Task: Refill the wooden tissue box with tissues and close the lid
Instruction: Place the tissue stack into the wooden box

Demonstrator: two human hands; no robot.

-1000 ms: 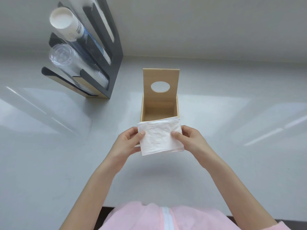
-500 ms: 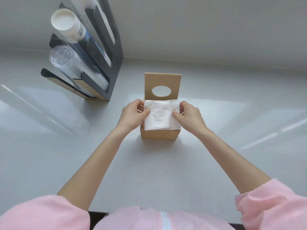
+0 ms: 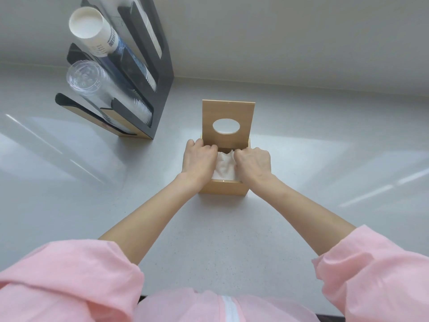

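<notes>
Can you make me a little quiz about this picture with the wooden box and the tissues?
1. True or false: the lid of the wooden tissue box is shut flat.
2. Where are the tissues now? A) on the counter, B) inside the box, C) in the cup rack.
3. Fill in: the hole in the lid has an ____ shape.

Key
1. False. The lid stands upright at the back of the box.
2. B. The left hand and right hand reach into the box with the tissues between them.
3. Oval.
</notes>
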